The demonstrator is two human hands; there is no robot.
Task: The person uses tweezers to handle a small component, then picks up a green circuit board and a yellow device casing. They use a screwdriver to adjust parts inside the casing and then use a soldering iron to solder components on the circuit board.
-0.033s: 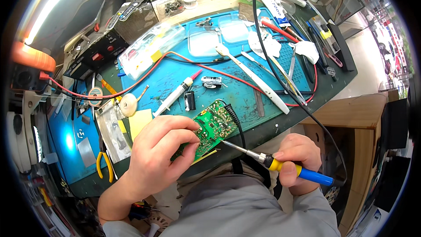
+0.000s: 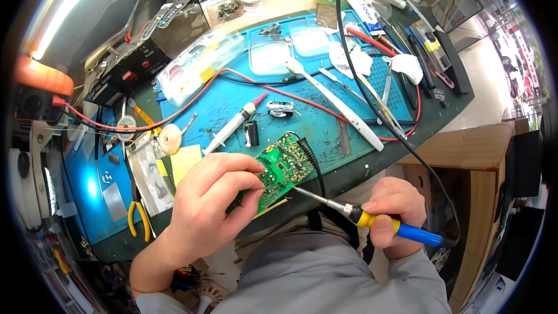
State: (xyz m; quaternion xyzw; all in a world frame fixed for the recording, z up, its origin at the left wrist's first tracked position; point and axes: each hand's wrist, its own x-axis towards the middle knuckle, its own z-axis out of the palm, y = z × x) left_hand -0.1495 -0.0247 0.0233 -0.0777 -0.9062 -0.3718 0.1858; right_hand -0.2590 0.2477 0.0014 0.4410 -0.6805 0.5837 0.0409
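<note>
Practically, nothing differs that I can see from the earlier frame: both your hands, the board and the iron keep the same places. The green circuit board (image 2: 289, 163) lies just to the right of your left hand (image 2: 212, 200), near the front edge of the blue mat (image 2: 325, 139), and its left part is hidden under your bent fingers. A black cable (image 2: 307, 150) with a ribbed sleeve runs along its right end. The fingers of this left hand are curled over the board, with the thumb and the middle fingertip close together, only a small gap showing; whether they pinch some small piece or only rest on the board, I cannot tell. Your right hand (image 2: 395, 212) is closed around the yellow and blue handle of the soldering iron (image 2: 367, 219), with thumb and fingers wrapped near the yellow part. The iron's metal shaft points to the left and slightly upward, and its tip reaches the lower right edge of the board; if it really touches there, this view does not make clear.
</note>
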